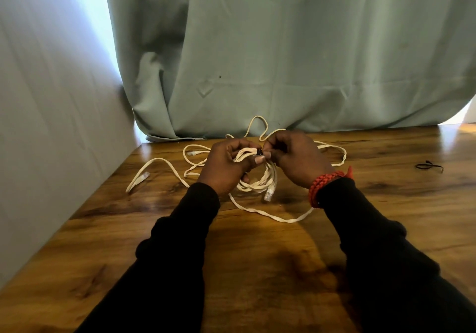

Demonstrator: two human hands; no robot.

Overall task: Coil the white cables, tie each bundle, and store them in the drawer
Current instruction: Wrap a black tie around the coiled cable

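The left hand is gripping the coil; the right hand is pinching a dark tie. Light and springy, it's probably best held at the gathered loops.

Loose white cables sprawl across the middle of the tabletop, looping left, right and back toward the curtain that closes off the far edge. A wall blocks the left. A black tie lies far right; the near tabletop is bare.
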